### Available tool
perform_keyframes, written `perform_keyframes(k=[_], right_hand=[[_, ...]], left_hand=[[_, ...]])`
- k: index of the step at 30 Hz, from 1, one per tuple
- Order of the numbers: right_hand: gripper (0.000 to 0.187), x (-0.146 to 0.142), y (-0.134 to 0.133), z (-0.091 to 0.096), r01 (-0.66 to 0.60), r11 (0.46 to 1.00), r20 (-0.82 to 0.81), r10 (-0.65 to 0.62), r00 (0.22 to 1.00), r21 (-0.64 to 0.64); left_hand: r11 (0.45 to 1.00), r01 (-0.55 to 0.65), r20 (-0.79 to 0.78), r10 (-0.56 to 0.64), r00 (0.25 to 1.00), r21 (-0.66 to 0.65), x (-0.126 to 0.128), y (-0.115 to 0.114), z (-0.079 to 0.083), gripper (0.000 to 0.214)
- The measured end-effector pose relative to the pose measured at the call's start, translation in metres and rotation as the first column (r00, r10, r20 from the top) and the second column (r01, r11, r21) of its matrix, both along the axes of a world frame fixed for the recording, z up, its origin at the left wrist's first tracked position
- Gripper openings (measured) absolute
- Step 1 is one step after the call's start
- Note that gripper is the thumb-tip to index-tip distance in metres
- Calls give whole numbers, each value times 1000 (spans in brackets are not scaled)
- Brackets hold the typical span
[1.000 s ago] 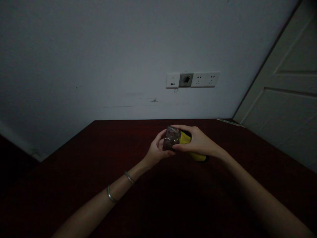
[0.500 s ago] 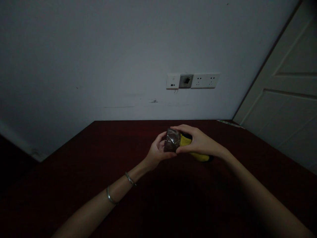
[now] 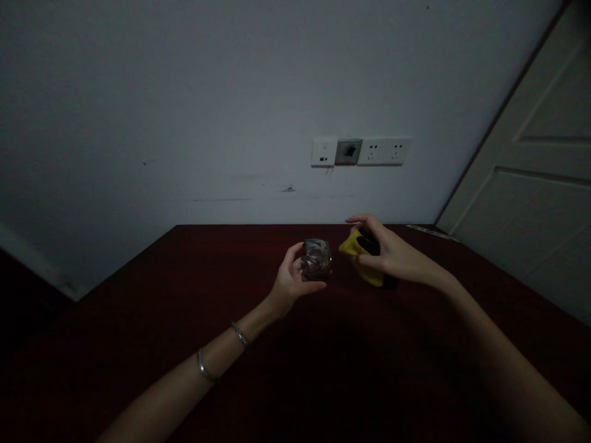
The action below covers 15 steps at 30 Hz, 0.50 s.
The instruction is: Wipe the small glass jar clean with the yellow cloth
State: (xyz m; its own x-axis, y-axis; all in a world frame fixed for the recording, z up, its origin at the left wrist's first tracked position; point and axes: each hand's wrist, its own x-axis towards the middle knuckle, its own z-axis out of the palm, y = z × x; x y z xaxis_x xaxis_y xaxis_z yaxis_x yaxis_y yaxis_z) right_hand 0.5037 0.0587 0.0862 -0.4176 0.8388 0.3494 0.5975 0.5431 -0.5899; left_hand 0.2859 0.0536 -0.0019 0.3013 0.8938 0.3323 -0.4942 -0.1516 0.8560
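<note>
My left hand [image 3: 290, 284] holds a small clear faceted glass [image 3: 317, 261], its fingers behind it and the thumb stretched along its lower side. Light glints on the glass, and the dark red of the table shows through it. Just to the right, my right hand [image 3: 381, 247] grips a bunched yellow and black cloth [image 3: 354, 247] between thumb and fingers, with the forefinger stretched out over it. A small gap separates the cloth from the glass. Part of the cloth hangs below the right hand.
Both hands are above a dark red table [image 3: 221, 264] that meets a pale wall [image 3: 221, 111]. Sockets and a switch [image 3: 360, 152] sit low on that wall. A white panelled door [image 3: 545, 184] stands at the right, near a thin patterned strip [image 3: 431, 232] on the table's back edge.
My right hand has drawn the cloth off the glass, moving right and slightly up. In my left hand, the glass has turned and now shows more of itself.
</note>
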Motion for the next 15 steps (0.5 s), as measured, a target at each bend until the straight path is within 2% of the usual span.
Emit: perform_keyframes(k=[5, 10, 15], right_hand=[[59, -1, -4, 4, -25, 997, -78, 31, 997, 73], [35, -6, -5, 5, -24, 971, -166, 65, 984, 239], [23, -16, -11, 5, -74, 931, -85, 111, 990, 359]], left_hand=[[1000, 25, -9, -25, 1000, 15, -1, -2, 0, 87], [999, 24, -38, -23, 999, 23, -1, -5, 3, 90], [999, 28, -38, -27, 999, 26, -1, -6, 5, 90]])
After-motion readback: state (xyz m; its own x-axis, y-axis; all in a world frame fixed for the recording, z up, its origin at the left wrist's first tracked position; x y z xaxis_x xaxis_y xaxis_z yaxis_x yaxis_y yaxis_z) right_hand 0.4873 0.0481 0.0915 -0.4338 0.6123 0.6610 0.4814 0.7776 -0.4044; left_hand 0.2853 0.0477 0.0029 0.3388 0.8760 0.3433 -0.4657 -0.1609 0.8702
